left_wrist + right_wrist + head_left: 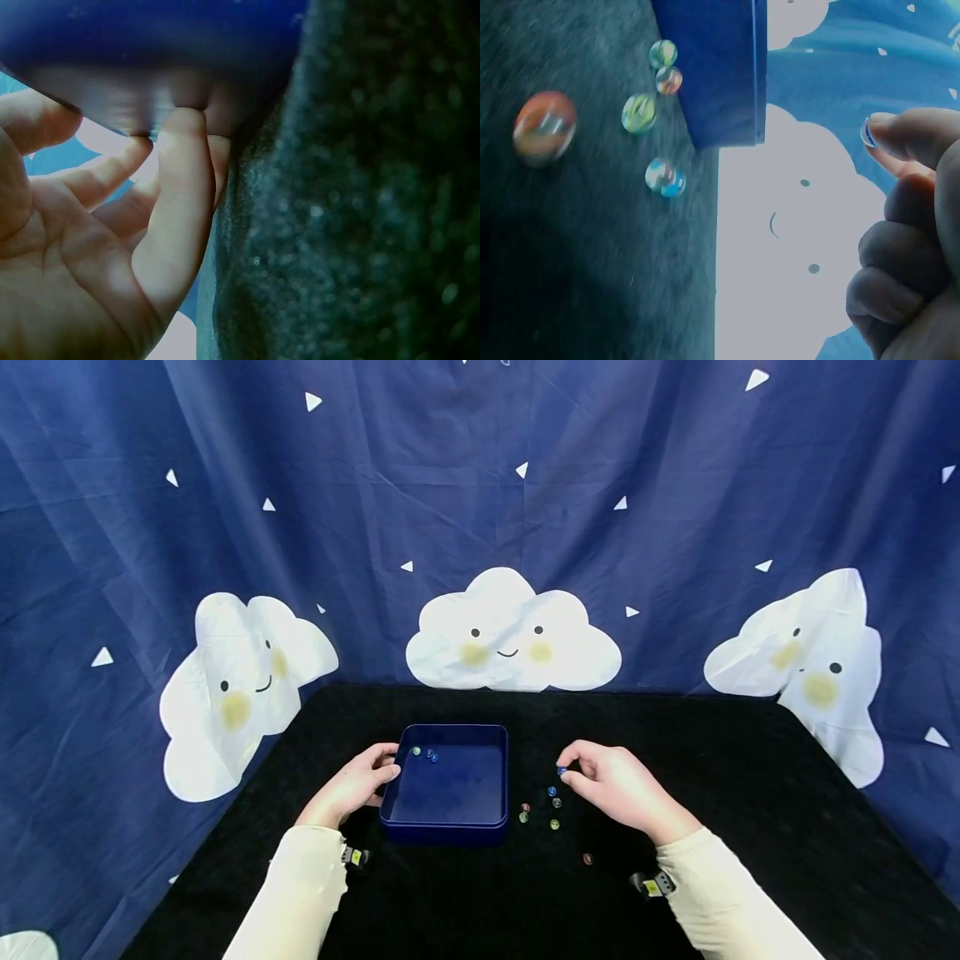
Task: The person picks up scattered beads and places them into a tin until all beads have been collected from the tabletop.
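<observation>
A blue marble (pixel 561 771) is pinched between the thumb and index finger of my right hand (pixel 618 781), lifted above the cloth. The same marble (pixel 868 133) shows in the right wrist view, partly hidden by the fingertips, while the other fingers curl in. My left hand (pixel 360 783) holds the left side of a shallow dark blue square tray (pixel 444 833), its thumb at the rim. In the left wrist view, fingertips touch the tray's outer wall (pixel 150 45). Inside the tray, near its far left corner, lie a greenish marble (pixel 416 751) and two blue marbles (pixel 433 758).
Several loose marbles lie on the black cloth (pixel 465 902) between tray and right hand, including a blue one (pixel 552 792) and a yellow-green one (pixel 554 825). An orange-red marble (pixel 587 859) lies nearer me. A blue cloud-print curtain (pixel 480 510) hangs behind the table.
</observation>
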Demonstrator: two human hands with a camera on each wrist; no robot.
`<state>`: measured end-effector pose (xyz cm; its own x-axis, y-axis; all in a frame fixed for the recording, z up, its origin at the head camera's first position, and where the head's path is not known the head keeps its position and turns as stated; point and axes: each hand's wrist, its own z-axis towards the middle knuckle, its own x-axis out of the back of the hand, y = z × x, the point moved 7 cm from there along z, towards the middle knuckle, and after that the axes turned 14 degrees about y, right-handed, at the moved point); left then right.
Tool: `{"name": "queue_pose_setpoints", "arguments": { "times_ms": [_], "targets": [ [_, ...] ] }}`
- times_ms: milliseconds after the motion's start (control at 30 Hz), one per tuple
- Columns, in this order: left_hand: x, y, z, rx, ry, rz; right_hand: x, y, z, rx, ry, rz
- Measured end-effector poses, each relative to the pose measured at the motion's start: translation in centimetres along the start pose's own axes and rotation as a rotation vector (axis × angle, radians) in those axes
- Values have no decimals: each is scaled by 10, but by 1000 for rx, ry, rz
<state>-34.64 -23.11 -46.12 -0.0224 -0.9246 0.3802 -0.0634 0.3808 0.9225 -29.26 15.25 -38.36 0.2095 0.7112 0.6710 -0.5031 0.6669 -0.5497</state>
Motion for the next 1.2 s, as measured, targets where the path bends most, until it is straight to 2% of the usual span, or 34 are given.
{"name": "queue_pose_setpoints", "arguments": {
  "times_ms": [367, 633, 867, 1200],
  "targets": [
    [1, 1, -2, -11, -7, 1, -37, -39, 25, 66, -20, -2],
    [-2, 3, -3, -12, -11, -21, -53, -49, 31, 69, -55, 11],
    [-3, 4, -2, -6, -13, -29, -49, -51, 32, 56, -59, 3],
    [-2, 3, -2, -1, -6, -16, -34, -32, 24, 38, -44, 10]
  ]
}}
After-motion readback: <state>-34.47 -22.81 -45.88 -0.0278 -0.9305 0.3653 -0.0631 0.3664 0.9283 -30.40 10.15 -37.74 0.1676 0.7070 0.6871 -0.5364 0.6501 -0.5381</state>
